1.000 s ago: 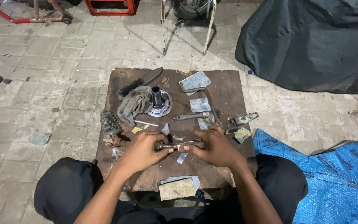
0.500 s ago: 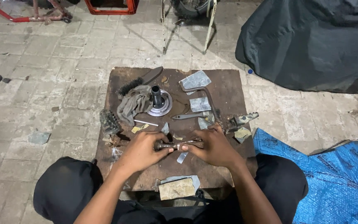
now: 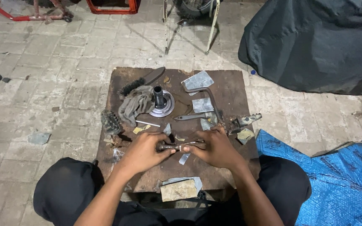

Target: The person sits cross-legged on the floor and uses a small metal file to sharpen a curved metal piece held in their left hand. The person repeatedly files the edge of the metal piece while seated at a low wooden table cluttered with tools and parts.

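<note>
I see my left hand (image 3: 144, 151) and right hand (image 3: 218, 147) each clamped on an end of a metal rod (image 3: 182, 146), low over the near bench (image 3: 231, 90); possibly a shaft. Rag (image 3: 135, 104) and brush (image 3: 141, 82) lie far left.

A dark, greasy metal rod (image 3: 182, 146) lies level, just below the middle of the frame, over the brown board. Its 2 ends are hidden in closed fists; only the short middle stretch shows, with a thicker collar near its left part.
</note>
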